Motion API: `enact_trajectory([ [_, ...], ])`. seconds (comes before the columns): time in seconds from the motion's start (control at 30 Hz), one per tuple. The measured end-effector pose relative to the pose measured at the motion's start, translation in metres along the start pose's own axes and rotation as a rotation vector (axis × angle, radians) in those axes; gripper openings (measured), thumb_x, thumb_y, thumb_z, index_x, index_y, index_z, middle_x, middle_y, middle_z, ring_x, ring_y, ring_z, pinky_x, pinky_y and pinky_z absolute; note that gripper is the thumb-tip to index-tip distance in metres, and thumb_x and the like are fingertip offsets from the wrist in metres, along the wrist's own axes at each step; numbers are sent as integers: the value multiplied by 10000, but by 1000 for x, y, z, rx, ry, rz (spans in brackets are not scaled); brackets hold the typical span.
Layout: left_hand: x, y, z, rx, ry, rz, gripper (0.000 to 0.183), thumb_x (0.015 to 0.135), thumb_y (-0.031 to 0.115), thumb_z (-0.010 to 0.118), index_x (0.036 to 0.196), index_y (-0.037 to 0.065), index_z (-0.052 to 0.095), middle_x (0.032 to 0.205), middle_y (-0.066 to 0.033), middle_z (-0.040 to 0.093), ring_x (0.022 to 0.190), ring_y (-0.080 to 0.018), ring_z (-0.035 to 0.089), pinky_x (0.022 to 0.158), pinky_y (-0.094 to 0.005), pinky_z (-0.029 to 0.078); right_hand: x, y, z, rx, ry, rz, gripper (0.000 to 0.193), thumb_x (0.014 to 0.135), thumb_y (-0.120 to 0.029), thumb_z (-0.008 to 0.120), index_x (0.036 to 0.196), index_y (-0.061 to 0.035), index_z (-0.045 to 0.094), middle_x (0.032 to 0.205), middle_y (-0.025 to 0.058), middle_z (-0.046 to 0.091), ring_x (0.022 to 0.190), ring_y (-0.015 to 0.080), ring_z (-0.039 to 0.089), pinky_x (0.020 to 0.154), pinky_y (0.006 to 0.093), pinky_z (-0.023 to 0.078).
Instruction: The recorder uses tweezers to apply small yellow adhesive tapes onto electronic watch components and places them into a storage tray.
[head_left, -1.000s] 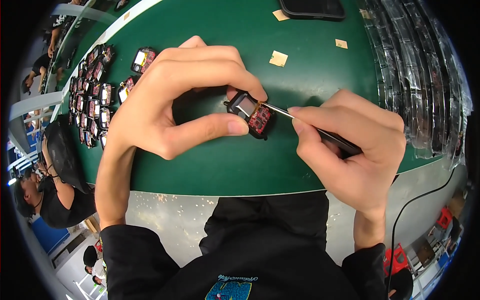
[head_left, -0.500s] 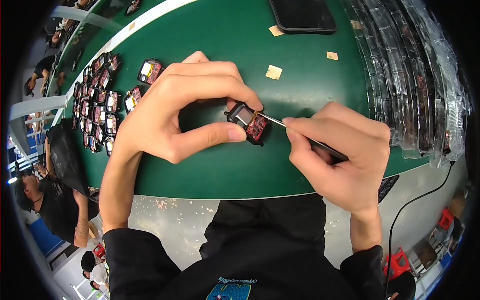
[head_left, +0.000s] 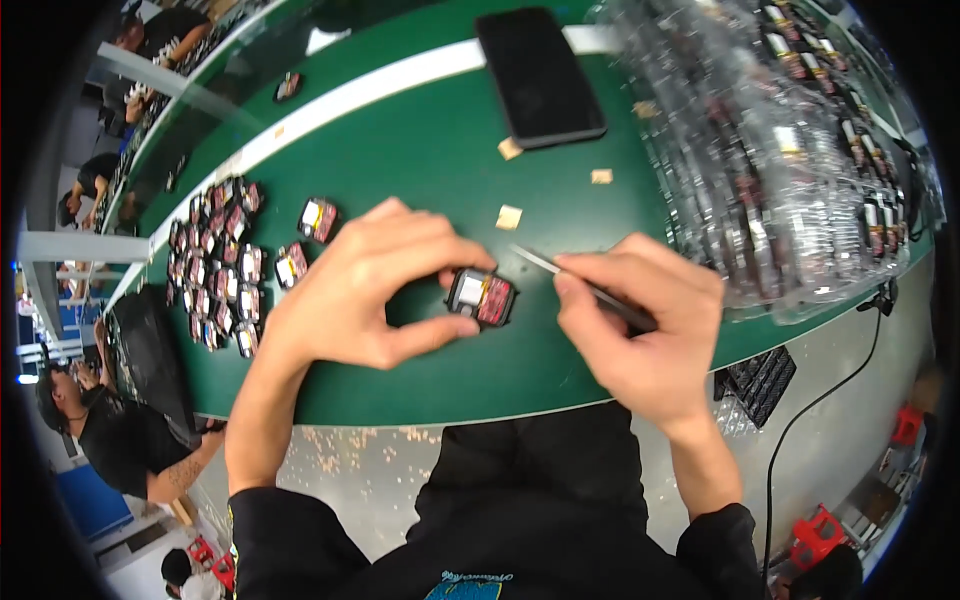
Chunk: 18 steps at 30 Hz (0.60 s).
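Note:
Between its thumb and fingertips, my left hand (head_left: 375,285) grips a small device housing (head_left: 482,297) by its edges. The housing is black, with a silvery rectangular battery on one side and a red circuit board on the other. My right hand (head_left: 645,330) is closed around slim tweezers (head_left: 535,259) with a bright metal tip and dark handle. Their tip points up and left, a little to the right of the housing and apart from it. Beside my left hand lie two similar housings, one farther (head_left: 318,219) and one nearer (head_left: 291,265).
Many more housings (head_left: 222,262) cluster on the green table (head_left: 400,395) at left. A black phone (head_left: 540,80) lies at the back near small tan paper squares (head_left: 509,217). Stacked clear plastic trays (head_left: 780,200) occupy the right side. Other people (head_left: 120,430) sit at left.
The tweezers' tip has come off the circuit board and away from the housing. The housing has turned slightly in my left hand. The whole view has shifted, showing more of the trays and phone.

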<state>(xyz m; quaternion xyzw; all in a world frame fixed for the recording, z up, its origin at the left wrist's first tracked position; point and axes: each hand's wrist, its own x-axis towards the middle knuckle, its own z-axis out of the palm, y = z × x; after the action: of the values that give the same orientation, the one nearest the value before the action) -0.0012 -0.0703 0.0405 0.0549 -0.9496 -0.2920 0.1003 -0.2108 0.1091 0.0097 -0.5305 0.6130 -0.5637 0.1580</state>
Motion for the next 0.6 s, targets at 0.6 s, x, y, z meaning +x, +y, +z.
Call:
enact_trajectory([
  [0.6, 166, 26, -80, 24, 250, 199, 467, 790, 284, 973, 1167, 56, 818, 943, -8, 702, 739, -110, 522, 682, -285, 429, -6, 4, -2, 137, -2, -63, 137, 899, -20, 818, 1028, 25, 821, 778, 68, 704, 520, 128, 574, 477, 307, 425],
])
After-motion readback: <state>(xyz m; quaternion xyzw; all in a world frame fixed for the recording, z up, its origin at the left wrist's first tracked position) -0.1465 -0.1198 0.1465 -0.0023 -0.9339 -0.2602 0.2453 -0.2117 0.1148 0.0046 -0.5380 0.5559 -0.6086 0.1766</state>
